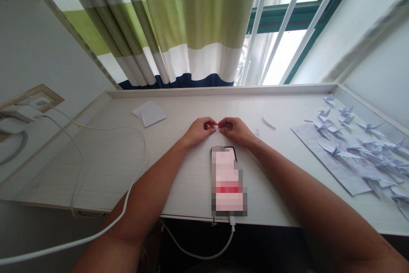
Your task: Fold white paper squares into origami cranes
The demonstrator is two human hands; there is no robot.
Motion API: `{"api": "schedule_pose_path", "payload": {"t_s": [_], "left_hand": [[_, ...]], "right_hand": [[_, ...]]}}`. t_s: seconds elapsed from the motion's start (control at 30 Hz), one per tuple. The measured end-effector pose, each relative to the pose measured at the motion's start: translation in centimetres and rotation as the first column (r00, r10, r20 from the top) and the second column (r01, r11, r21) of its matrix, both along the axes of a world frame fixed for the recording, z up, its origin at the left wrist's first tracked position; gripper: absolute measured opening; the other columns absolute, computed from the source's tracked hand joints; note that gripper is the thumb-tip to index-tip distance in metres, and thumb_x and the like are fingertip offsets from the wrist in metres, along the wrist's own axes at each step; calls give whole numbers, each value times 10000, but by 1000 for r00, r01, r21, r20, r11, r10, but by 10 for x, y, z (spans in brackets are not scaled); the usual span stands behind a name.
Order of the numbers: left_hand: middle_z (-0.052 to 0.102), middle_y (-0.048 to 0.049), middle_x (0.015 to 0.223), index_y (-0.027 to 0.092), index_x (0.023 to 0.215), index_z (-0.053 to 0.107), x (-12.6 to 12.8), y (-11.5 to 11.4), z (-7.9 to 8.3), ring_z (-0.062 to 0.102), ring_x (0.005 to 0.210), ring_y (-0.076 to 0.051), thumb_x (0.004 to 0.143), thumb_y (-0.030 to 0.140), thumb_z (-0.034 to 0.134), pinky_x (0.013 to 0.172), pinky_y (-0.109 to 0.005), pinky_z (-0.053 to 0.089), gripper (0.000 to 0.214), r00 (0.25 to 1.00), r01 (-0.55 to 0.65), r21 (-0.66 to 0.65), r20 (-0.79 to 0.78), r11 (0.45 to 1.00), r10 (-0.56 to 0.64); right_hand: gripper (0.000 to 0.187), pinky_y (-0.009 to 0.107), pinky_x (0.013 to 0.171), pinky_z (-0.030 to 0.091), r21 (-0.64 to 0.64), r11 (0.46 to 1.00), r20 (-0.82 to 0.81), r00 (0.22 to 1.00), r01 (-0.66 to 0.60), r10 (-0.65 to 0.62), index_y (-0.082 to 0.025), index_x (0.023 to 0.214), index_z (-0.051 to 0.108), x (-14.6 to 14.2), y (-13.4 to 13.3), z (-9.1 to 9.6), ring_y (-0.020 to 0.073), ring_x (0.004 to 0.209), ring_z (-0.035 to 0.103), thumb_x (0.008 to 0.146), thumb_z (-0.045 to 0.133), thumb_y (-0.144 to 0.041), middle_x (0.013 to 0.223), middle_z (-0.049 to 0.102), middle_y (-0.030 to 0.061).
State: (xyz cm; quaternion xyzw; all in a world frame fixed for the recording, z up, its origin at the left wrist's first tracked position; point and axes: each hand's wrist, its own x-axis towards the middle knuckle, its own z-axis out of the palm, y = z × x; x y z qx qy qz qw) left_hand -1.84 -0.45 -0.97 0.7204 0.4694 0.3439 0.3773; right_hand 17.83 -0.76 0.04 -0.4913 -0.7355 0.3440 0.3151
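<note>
As the left hand [198,131] and right hand [234,131] grip shut, tiny white paper [217,129] shows pinched between them.

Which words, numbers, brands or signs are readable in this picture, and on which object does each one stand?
No text is readable.
The smartphone: its screen is pixelated, so unreadable.
The printed sheet under the paper cranes: its print is too small to read.

Left hand [200,131] and right hand [234,131] are showing bare. Forearms [150,196] are showing bare too, the right one bearing small marks [388,247].
</note>
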Motion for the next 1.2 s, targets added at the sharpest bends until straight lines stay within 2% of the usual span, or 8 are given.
{"api": "schedule_pose_path", "payload": {"t_s": [0.13, 0.23, 0.37, 0.47, 0.63, 0.83, 1.03, 1.2], "left_hand": [[675, -17, 837, 169, 1045, 673, 1, 0, -1, 551, 683, -123, 758, 192, 684, 660, -258, 451, 288, 1000, 2, 4, 7, 1000, -2], [668, -9, 880, 190, 1099, 640, -1, 0, 0, 544, 676, -123, 765, 225, 709, 649, -263, 452, 343, 999, -22, 22, -44, 1000, 23], [681, -46, 961, 204, 991, 711, -4, 1, 2, 593, 898, -203, 781, 317, 739, 836, -346, 473, 240, 968, -55, 133, -237, 990, 85], [693, -60, 1018, 225, 950, 762, -6, 1, 4, 579, 1036, -248, 817, 350, 719, 949, -390, 441, 187, 947, -11, 177, -313, 984, 67], [719, -44, 965, 241, 951, 777, -6, -1, 7, 600, 1010, -238, 826, 351, 715, 950, -376, 453, 177, 962, 42, 140, -272, 989, -3], [738, -47, 982, 226, 933, 770, -4, -2, 7, 634, 998, -239, 771, 329, 754, 928, -362, 479, 192, 978, -27, 67, -205, 997, 40], [740, -50, 978, 224, 931, 778, -5, 0, 7, 656, 966, -229, 819, 355, 700, 931, -358, 485, 189, 974, 1, 72, -224, 997, 16], [754, -45, 949, 213, 895, 770, -2, 2, 5, 674, 924, -220, 819, 307, 687, 916, -356, 494, 146, 977, -36, 86, -207, 996, 54]], "right_hand": [[224, 345, 919, 547, -54, 998, -81, 997, -13, 9, -157, 974, 738, 5, 0, 1, 193, 936, 724, 789, 653, -63, 993, 782, 86], [262, 346, 930, 544, -45, 999, -158, 987, -17, 10, -163, 1029, 739, 12, 0, 0, 193, 976, 719, 804, 630, -86, 1041, 779, 86], [219, 347, 894, 540, -20, 1000, -130, 991, 23, -25, -171, 1050, 757, 14, 1, -2, 203, 959, 713, 899, 610, -231, 1057, 778, 91], [197, 336, 894, 527, 38, 999, -34, 999, -21, 22, -182, 1016, 777, 9, 0, -3, 212, 971, 706, 906, 631, -257, 1059, 778, 89], [139, 354, 963, 485, 166, 985, 125, 992, -49, 28, -208, 917, 803, 1, 0, -4, 240, 1051, 668, 868, 674, -223, 1070, 767, 77], [119, 324, 912, 491, 127, 992, 130, 991, 5, -22, -183, 849, 806, -3, 1, -2, 224, 974, 673, 802, 698, -168, 1029, 752, 91], [121, 295, 874, 493, 85, 995, 138, 989, 45, -57, -170, 854, 801, -4, 2, -2, 215, 943, 676, 808, 694, -203, 1014, 745, 93], [134, 293, 875, 493, 86, 994, 146, 986, 69, -81, -173, 863, 804, -5, 5, -5, 211, 941, 673, 811, 682, -194, 1027, 742, 91]]}}
